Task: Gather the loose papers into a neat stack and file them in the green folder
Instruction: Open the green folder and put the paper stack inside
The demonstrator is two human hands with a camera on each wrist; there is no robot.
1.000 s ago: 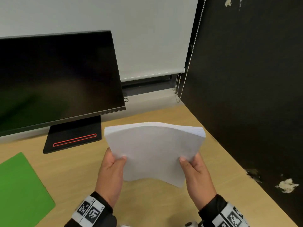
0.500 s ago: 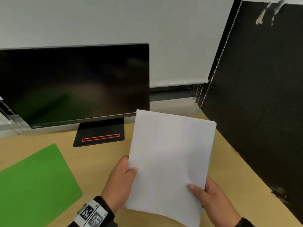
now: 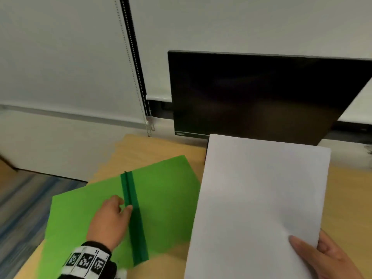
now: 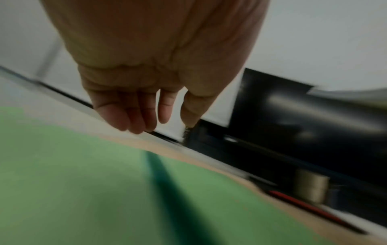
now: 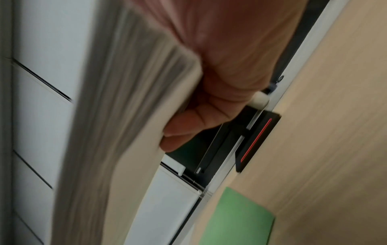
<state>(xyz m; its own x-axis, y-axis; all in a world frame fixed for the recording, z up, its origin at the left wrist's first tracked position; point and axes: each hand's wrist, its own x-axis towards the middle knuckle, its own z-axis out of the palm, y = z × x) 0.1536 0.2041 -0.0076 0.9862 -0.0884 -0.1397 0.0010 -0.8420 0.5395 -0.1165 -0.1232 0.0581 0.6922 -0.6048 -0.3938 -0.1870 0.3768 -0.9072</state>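
Observation:
The green folder [image 3: 165, 198] lies opened flat on the desk, its dark green spine [image 3: 133, 220] running down the middle. My left hand [image 3: 122, 208] hovers over the left leaf beside the spine, fingers loosely curled and holding nothing. In the left wrist view the left hand [image 4: 146, 112] hangs relaxed above the blurred folder [image 4: 83, 182]. A neat white paper stack [image 3: 261, 198] is held up to the right of the folder. My right hand [image 3: 314, 250] pinches its lower right corner, thumb on top. The right wrist view shows the right hand [image 5: 220, 82] gripping the stack's edge [image 5: 117, 116].
A black monitor [image 3: 261, 93] stands at the back of the wooden desk [image 3: 346, 198], partly behind the papers. A blind chain [image 3: 130, 67] hangs at the back left. The desk's left edge drops to carpeted floor [image 3: 24, 198] just beyond the folder.
My left hand let go of the paper stack and moved left onto the folder, which now lies open. The right hand alone holds the stack. The head view swung left.

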